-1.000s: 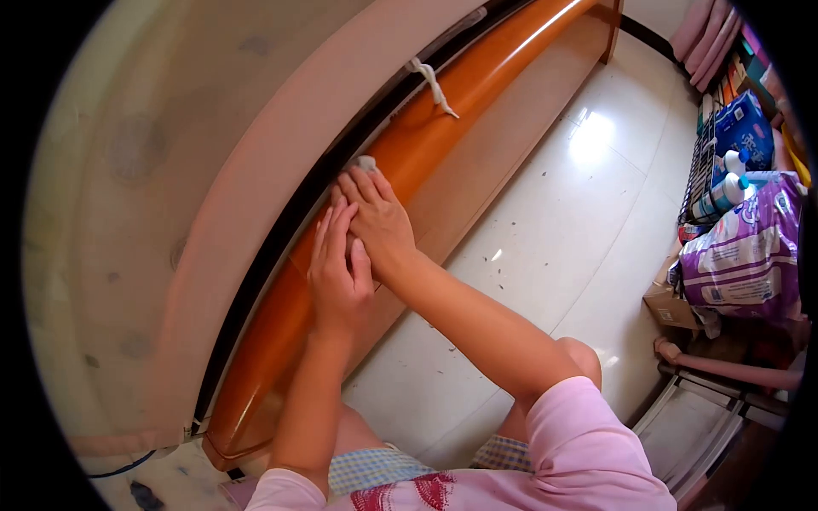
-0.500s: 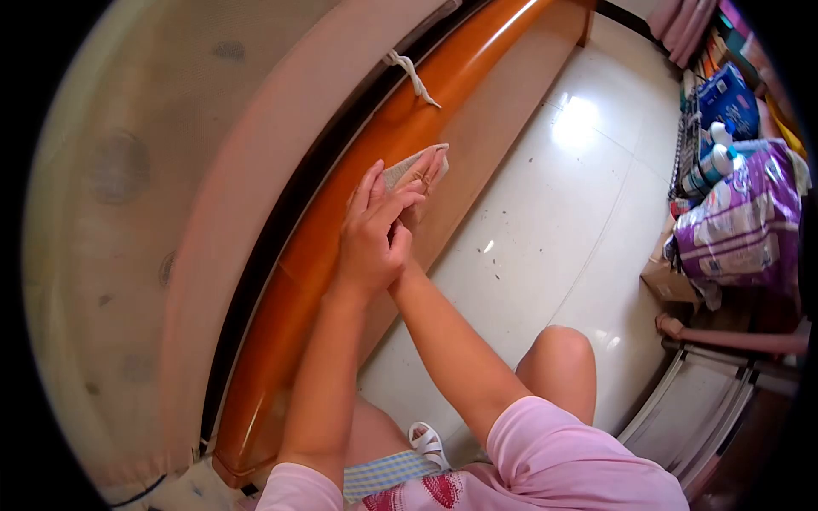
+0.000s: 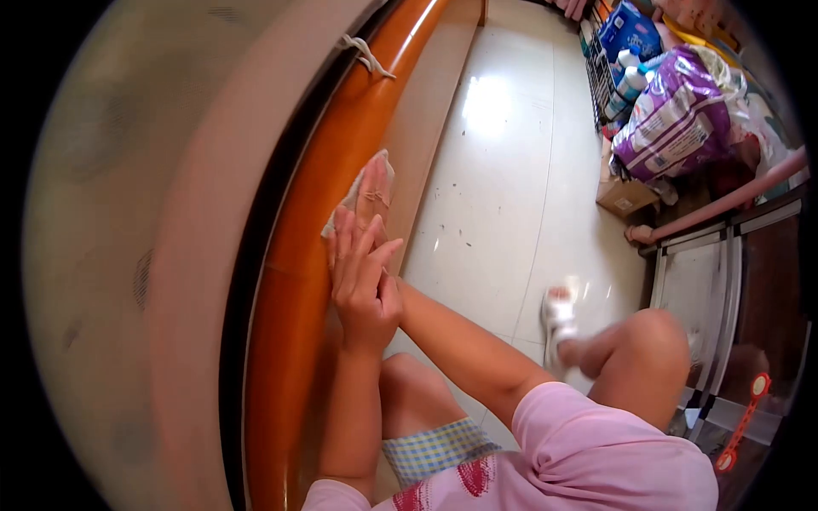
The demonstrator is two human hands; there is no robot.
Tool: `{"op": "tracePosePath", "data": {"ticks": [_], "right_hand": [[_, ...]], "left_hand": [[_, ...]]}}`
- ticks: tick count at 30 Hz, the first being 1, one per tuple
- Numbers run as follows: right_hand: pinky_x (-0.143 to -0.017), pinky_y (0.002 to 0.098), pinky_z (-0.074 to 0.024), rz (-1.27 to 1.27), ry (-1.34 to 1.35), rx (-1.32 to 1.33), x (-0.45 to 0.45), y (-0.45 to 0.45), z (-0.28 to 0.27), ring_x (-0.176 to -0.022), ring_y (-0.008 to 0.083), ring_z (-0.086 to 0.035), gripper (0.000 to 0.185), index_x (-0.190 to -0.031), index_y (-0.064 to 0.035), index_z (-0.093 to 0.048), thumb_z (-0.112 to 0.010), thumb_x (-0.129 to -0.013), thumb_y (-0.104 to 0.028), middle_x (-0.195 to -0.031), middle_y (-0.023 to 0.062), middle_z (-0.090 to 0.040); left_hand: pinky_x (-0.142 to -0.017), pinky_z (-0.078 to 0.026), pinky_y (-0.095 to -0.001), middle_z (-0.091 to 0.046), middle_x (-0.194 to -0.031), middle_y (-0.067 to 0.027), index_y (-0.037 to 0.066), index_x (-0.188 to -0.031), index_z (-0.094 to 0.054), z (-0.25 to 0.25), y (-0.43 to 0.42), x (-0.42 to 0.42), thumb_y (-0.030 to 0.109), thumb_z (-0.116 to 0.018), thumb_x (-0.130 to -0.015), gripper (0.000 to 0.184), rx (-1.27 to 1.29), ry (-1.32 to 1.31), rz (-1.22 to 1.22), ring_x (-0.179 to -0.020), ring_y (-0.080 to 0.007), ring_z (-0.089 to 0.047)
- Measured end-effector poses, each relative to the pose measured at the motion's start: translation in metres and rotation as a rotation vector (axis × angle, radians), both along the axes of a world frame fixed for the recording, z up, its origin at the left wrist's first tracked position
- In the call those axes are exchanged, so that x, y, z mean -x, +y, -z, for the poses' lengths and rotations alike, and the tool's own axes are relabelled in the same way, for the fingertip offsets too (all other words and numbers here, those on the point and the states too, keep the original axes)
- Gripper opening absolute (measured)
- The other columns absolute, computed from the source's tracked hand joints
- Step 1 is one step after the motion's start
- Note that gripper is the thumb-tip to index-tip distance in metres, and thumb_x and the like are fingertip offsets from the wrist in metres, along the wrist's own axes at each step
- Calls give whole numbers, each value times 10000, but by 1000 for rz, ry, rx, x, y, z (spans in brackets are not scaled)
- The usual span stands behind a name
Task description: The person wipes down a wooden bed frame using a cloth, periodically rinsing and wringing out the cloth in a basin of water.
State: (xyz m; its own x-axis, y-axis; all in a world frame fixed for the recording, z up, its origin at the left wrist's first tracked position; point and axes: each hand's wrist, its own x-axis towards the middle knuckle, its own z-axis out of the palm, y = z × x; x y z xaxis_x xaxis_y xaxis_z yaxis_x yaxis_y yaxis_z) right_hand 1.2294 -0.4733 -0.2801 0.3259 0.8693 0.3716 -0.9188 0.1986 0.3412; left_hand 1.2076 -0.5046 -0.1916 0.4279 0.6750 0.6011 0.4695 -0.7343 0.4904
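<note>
A pale cloth [image 3: 387, 163] lies against the glossy orange wooden bed rail [image 3: 298, 230]. My right hand [image 3: 371, 189] rests on it with fingers stretched out flat, and a thin tan band crosses those fingers. Over the back of that hand lies my left hand [image 3: 362, 285], its fingers open and apart. The left hand covers the right wrist and part of the palm. Much of the cloth is hidden under the hands.
Mesh netting [image 3: 128, 213] hangs along the left, and a white cord [image 3: 369, 60] is tied farther up the rail. At right stand a purple-and-white package [image 3: 673, 115], a cardboard box [image 3: 624, 192] and a dark cabinet [image 3: 758, 315]. Pale tiles [image 3: 503, 170] cover the floor.
Both hands and the cloth have come down and back along the rail toward me. The view has swung right, and my right leg has moved outward, showing its white sandal.
</note>
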Motion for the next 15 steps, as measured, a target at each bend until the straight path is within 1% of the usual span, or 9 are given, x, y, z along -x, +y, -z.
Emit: {"op": "tracePosePath", "data": {"ticks": [1, 2, 3, 5, 7, 9, 10, 13, 15], "right_hand": [[-1163, 348, -159, 63, -134, 78, -7, 5, 2, -1426, 280, -181, 574, -1479, -16, -194, -390, -971, -197, -1534, 134, -202], [-1164, 352, -157, 163, -344, 183, -15, 13, 6, -1426, 283, -179, 574, -1479, -15, -192, -389, -972, -198, -1535, 137, -199], [-1164, 356, -156, 272, -596, 303, -26, 21, 7, -1427, 286, -178, 575, -1480, -14, -190, -388, -973, -199, -1536, 139, -197], [-1164, 364, -152, 569, -1155, 497, -44, 35, 13, -1428, 292, -175, 577, -1481, -11, -186, -387, -975, -201, -1538, 144, -192], [-1165, 372, -149, 833, -1516, 592, -62, 49, 21, -1429, 298, -171, 578, -1482, -9, -182, -385, -976, -204, -1540, 149, -186], [-1166, 379, -146, 934, -1614, 632, -75, 56, 28, -1430, 304, -168, 580, -1482, -7, -178, -383, -978, -206, -1542, 154, -181], [-1166, 383, -144, 964, -1637, 663, -77, 57, 30, -1431, 307, -167, 581, -1483, -6, -176, -382, -979, -207, -1543, 156, -179], [-1167, 395, -139, 981, -1636, 786, -70, 49, 31, -1433, 316, -162, 583, -1484, -2, -170, -380, -981, -210, -1546, 164, -171], [-1168, 403, -136, 981, -1601, 896, -57, 38, 19, -1434, 322, -159, 585, -1485, 0, -167, -378, -983, -212, -1547, 169, -165]], "left_hand": [[-1114, -267, -478, -594, -1256, -146, 33, -962, -673, 1, -2, -3, -122, -441, -700, 384, -15, 49, -16, -1323, -382, -400], [-1123, -242, -487, -578, -1284, -139, 39, -965, -677, 3, -3, -6, -134, -431, -696, 403, -32, 102, -32, -1343, -383, -371], [-1123, -242, -487, -578, -1284, -139, 39, -965, -677, 6, -2, -10, -134, -431, -696, 403, -24, 124, -24, -1343, -383, -371], [-1132, -206, -502, -545, -1327, -139, 49, -961, -687, 15, 8, -23, -144, -433, -701, 412, -62, 154, -7, -1358, -385, -344], [-1129, -221, -491, -537, -1335, -142, 52, -953, -692, 26, 16, -34, -145, -438, -704, 406, -29, 211, 23, -1357, -384, -344], [-1118, -264, -453, -527, -1344, -147, 57, -929, -704, 38, 20, -46, -143, -456, -711, 386, 37, 257, 65, -1352, -387, -349], [-1118, -264, -453, -527, -1344, -147, 57, -929, -704, 43, 21, -49, -143, -456, -711, 386, 41, 287, 71, -1352, -387, -349], [-1112, -282, -432, -548, -1317, -152, 52, -914, -704, 51, 17, -52, -153, -449, -690, 397, 42, 284, 54, -1344, -388, -360], [-1108, -283, -427, -573, -1285, -150, 42, -892, -697, 49, 4, -49, -151, -445, -671, 388, 77, 241, -25, -1335, -387, -377]]}}
